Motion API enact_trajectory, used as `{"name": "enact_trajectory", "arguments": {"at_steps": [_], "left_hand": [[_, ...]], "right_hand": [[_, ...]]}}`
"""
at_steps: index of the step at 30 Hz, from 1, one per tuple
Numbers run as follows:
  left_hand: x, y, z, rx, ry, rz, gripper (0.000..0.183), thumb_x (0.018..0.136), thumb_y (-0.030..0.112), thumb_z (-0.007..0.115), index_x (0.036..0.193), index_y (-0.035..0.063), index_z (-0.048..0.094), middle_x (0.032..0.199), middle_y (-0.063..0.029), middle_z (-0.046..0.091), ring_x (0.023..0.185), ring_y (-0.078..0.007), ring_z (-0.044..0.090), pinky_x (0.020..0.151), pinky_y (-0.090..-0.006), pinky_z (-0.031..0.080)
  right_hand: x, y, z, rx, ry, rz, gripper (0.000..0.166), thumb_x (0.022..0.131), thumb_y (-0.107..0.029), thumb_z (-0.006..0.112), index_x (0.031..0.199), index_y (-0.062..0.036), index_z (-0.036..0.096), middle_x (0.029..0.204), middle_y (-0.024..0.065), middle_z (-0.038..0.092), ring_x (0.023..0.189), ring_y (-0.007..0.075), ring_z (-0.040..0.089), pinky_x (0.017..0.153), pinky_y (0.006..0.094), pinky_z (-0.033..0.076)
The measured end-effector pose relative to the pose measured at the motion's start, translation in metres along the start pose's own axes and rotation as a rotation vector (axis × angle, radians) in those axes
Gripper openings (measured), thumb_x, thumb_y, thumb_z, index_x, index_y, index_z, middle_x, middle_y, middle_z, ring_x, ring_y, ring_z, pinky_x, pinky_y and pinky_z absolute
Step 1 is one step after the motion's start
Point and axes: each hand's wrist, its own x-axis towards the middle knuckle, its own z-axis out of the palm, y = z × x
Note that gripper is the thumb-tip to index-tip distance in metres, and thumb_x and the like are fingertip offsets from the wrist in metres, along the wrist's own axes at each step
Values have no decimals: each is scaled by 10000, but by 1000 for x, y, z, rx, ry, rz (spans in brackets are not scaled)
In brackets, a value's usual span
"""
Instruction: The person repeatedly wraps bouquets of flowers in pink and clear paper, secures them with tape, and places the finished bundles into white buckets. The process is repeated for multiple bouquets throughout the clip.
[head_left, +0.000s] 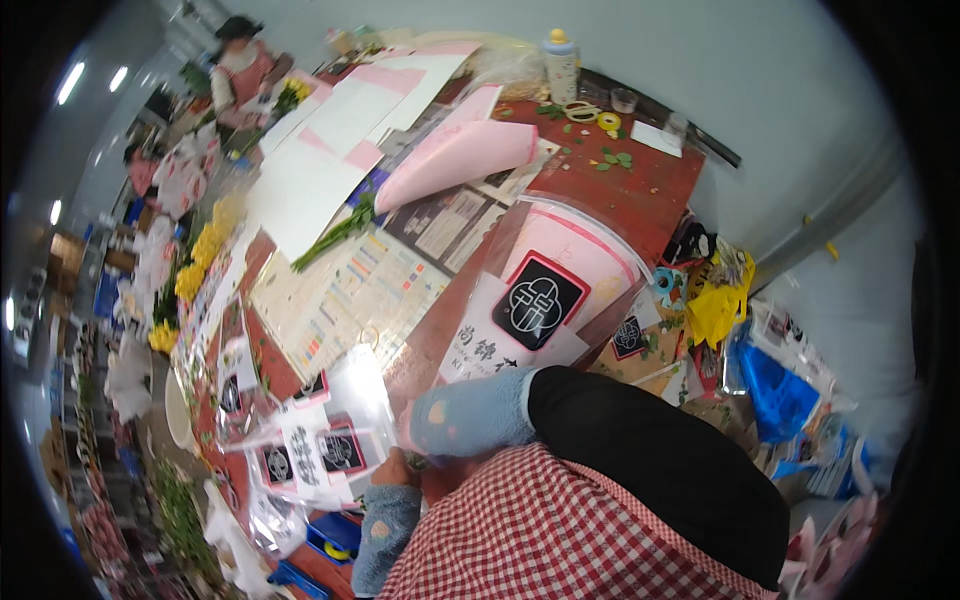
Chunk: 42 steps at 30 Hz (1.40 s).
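Note:
My left hand (394, 469), in a fluffy blue cuff, pinches the lower right edge of a stack of clear plastic bouquet sleeves (341, 405) with black-and-pink printed emblems. Just above it is my right hand (407, 429), mostly hidden by its blue cuff, close to the same edge; its fingers are not visible. A larger clear sleeve with pink paper (577, 240) inside lies beyond my right forearm. Farther off, a bundle wrapped in pink paper (457, 154) rests on printed sheets, its green stems (334, 236) sticking out towards the lower left.
White and pink wrapping sheets (322, 165) cover the red table's far part. Scissors (581, 112), yellow tape (609, 121) and a bottle (561, 67) stand or lie at the back. A blue tape dispenser (334, 534) is by my left cuff. Another person (244, 75) works at the far end.

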Motion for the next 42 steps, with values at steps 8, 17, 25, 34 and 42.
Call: {"name": "enact_trajectory", "arguments": {"at_steps": [8, 17, 25, 34, 42], "left_hand": [[-50, 60, -33, -154, -393, -239, 282, 826, 267, 613, 1010, 77, 711, 973, -196, 703, 909, -358, 685, 783, -452, 546], [-127, 88, 31, -491, -265, -406, 251, 801, 227, 631, 973, 53, 688, 974, -186, 708, 943, -333, 686, 805, -438, 547], [-244, -29, 79, -539, 389, -422, 534, 670, 333, 781, 1073, 48, 579, 1039, -168, 639, 969, -351, 616, 844, -449, 483], [-248, -152, 102, -1025, 736, -661, 241, 730, 272, 791, 901, 105, 771, 952, -89, 656, 972, -247, 542, 895, -377, 397], [-285, -113, 89, -1257, 932, -384, 155, 743, 171, 792, 824, 55, 727, 845, -47, 639, 814, -163, 573, 771, -320, 440]], "right_hand": [[-23, -38, 2, -149, -533, 609, 309, 719, -232, 772, 968, -53, 738, 924, 142, 720, 871, 278, 705, 709, 444, 571], [-50, -67, 71, -99, -579, 0, 381, 780, -290, 661, 1102, -86, 659, 1096, 179, 681, 1066, 333, 641, 897, 446, 509], [20, -219, 70, -223, -570, -118, 321, 811, -195, 647, 1078, -25, 698, 1060, 193, 693, 1032, 323, 667, 868, 427, 533], [87, -258, 73, -187, -479, -57, 433, 734, -289, 653, 1092, -45, 659, 1075, 198, 679, 1036, 335, 649, 896, 412, 515], [87, -264, 58, -100, -467, 21, 393, 775, -220, 626, 1123, -41, 660, 1068, 207, 683, 1034, 351, 652, 890, 429, 517]]}}
